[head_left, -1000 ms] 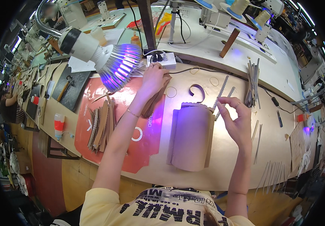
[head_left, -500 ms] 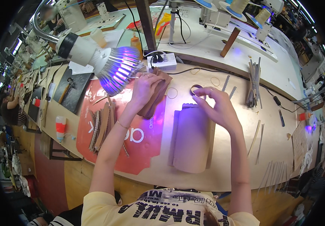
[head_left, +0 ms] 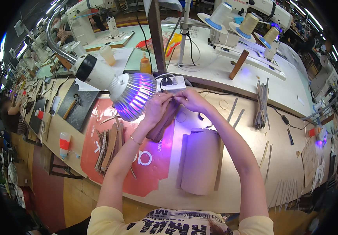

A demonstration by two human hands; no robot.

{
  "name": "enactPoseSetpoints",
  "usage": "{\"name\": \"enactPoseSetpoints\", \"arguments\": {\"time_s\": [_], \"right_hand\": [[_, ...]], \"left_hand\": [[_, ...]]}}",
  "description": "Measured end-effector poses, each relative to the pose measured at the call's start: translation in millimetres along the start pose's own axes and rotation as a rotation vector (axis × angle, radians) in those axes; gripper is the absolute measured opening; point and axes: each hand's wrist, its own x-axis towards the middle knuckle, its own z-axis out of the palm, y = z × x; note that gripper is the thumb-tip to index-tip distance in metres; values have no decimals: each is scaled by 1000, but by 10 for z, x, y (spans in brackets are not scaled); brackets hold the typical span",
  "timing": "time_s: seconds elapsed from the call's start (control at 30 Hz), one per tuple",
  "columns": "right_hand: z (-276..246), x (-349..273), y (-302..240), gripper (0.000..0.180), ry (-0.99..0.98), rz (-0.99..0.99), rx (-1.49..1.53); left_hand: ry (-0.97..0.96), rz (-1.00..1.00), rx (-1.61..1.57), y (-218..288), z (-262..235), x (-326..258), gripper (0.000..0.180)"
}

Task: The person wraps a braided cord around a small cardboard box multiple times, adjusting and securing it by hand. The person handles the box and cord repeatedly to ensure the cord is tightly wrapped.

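Observation:
Under the lamp, my left hand is closed on the upper end of a brown leather piece, which seems to be a folded strip or a small stack. My right hand meets it there, thumb and fingers pinched close to the left fingertips; what lies in that pinch is too small to make out. Beneath my right forearm, a dark ring-shaped roll shows only in part. A curved tan panel lies on the table to the right of the leather.
The lamp head hangs close to my left hand. Cut strips lie on a red sheet. Behind my hands stands a white power strip. A bundle of thin strips is at right, below a sewing machine bench.
My right hand has moved left from beside the dark roll to my left hand at the leather. The view has shifted slightly, and the left hand still grips the leather.

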Motion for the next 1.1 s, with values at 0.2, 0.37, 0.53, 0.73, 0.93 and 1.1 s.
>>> {"name": "enactPoseSetpoints", "arguments": {"time_s": [0.2,0.37,0.53,0.73,0.93,1.1], "right_hand": [[50,11,71,22,38,21,19],[53,28,69,23,36,15,21],[69,6,56,23,83,-9,18],[41,14,42,23,39,79,-114],[61,4,123,24,61,150,-228],[58,18,88,26,34,185,-283]], "left_hand": [[3,-30,-81,-64,21,-30,17],[28,-4,-84,-81,27,-41,16],[15,-25,-110,-49,9,-39,14],[-61,138,-32,77,-164,-18,17],[-96,-127,-133,429,-904,-581,16],[107,-292,-139,834,-1792,-1048,12]]}}
